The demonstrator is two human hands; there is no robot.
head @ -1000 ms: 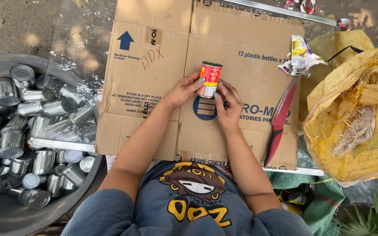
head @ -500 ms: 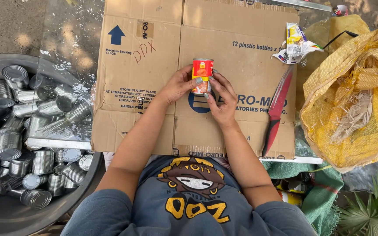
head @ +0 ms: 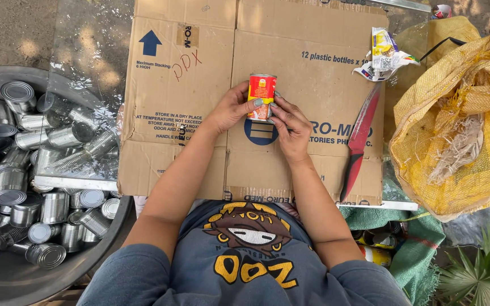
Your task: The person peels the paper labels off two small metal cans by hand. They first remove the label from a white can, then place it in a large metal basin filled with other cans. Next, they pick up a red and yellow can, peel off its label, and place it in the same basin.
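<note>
Two bare hands meet around one small can (head: 262, 96) with a red and yellow label, which stands upright on a flattened cardboard box (head: 199, 113) spread over the work surface. The left hand (head: 231, 107) wraps the can's left side, thumb and fingers curled against the label, while the right hand (head: 290, 127) presses its fingertips against the can's right side and lower edge; both hands are grasping the can, neither is clenched empty. The can sits near the middle of the cardboard, over a dark blue round mark printed on it. To the right of the hands, a long red knife (head: 359, 139) lies on the cardboard, running from upper right to lower left, well apart from the can. Above the knife's upper end lies a crumpled wrapper (head: 384, 56), white with yellow and red. Farther right, a large yellow woven sack (head: 460, 113) gapes open with pale fibrous scraps inside. To the left, beside the cardboard, a wide grey metal basin (head: 7, 277) holds a heap of bare silver cans (head: 29, 170) without labels, lying at all angles. A green cloth (head: 421, 249) shows at lower right, below the sack.
</note>
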